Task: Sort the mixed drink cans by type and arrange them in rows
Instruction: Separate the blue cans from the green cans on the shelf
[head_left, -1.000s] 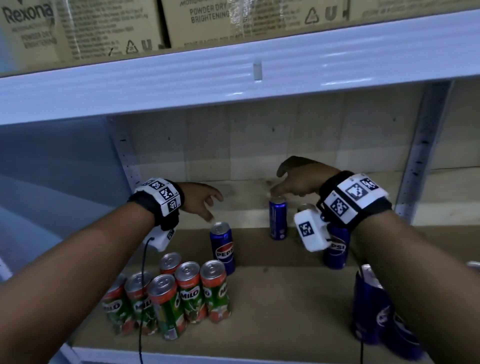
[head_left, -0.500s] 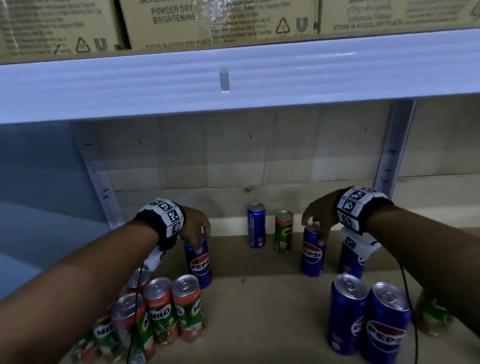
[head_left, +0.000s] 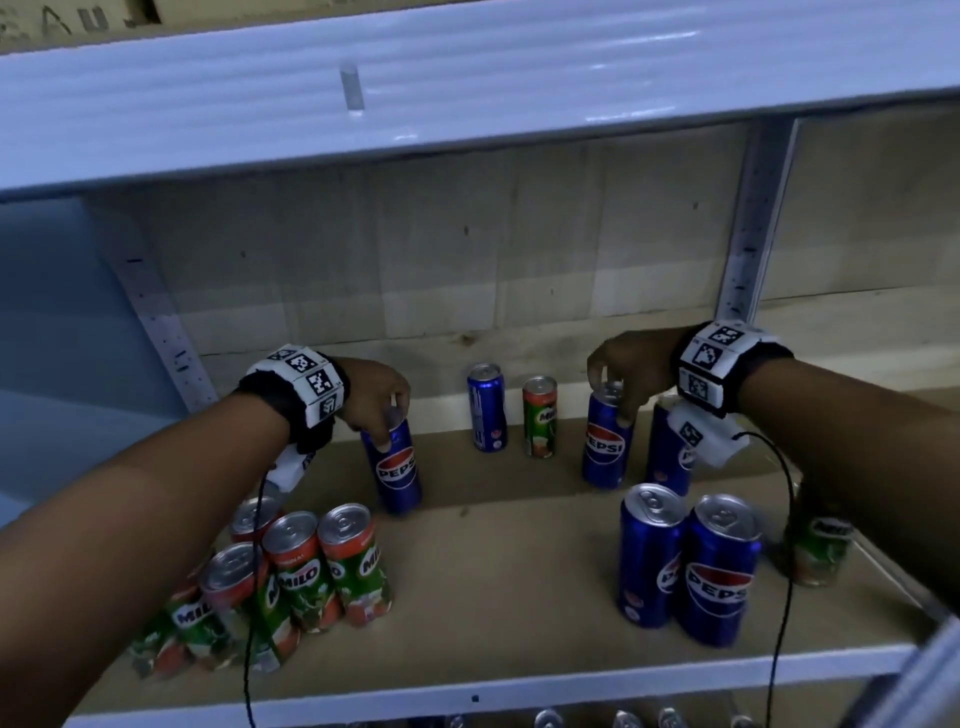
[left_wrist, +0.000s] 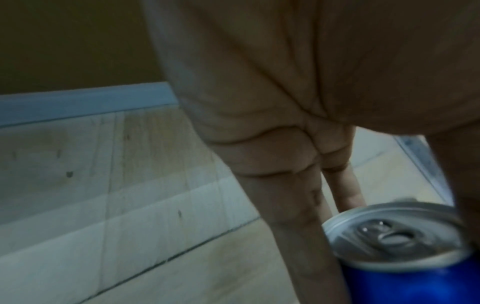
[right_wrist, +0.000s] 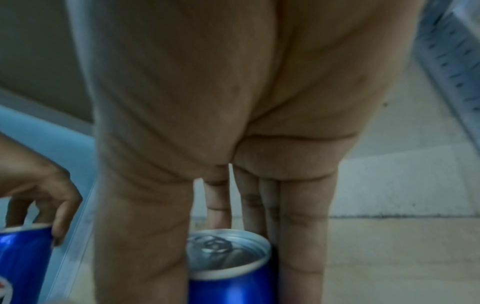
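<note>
My left hand grips the top of a blue Pepsi can at mid-left of the shelf; the left wrist view shows fingers down the side of that Pepsi can. My right hand grips the rim of another blue Pepsi can at mid-right, and the right wrist view has thumb and fingers on both sides of this can. Several green Milo cans cluster at front left. Two Pepsi cans stand at front right. A blue can and a Milo can stand at the back.
One more Pepsi can stands behind my right wrist. A lone Milo can is at the far right. The upper shelf's white edge hangs overhead, with a steel upright at back right. Can tops show on the shelf below.
Both hands came down from hovering near the back onto Pepsi cans and now grip them. The head view swung right and down, bringing the front right cans into sight.
</note>
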